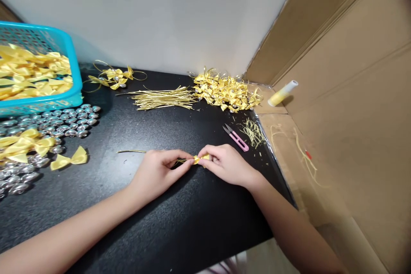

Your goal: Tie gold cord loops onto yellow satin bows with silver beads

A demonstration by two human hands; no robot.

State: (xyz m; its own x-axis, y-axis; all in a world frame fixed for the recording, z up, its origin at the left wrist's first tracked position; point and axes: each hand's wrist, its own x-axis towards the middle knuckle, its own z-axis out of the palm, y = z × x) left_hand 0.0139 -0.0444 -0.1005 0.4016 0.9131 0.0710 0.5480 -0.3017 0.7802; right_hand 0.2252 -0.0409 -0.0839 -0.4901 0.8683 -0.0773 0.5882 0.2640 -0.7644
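Low over the black tabletop, my two hands meet around a small yellow ribbon bow [196, 159]. My left hand [162, 168] pinches the bow's left part between thumb and fingertips. Opposite it, my right hand [223, 162] grips the bow's right part, and most of the ribbon is hidden by the fingers. A gold wire [131, 151] sticks out to the left from behind my left hand; whether it joins the bow cannot be seen. Just beyond my right hand lie pink-handled thread snips [236, 138], blades apart, beside a heap of cut yellow threads [253, 132].
At left, a blue basket [74, 72] holds yellow bows. Silver beads [69, 120] and loose bows [71, 158] lie before it. Along the wall are finished-looking bows [115, 78], gold wires [163, 97] and a bow pile [224, 90]. A thread tube [282, 93] stands by the cardboard [346, 72].
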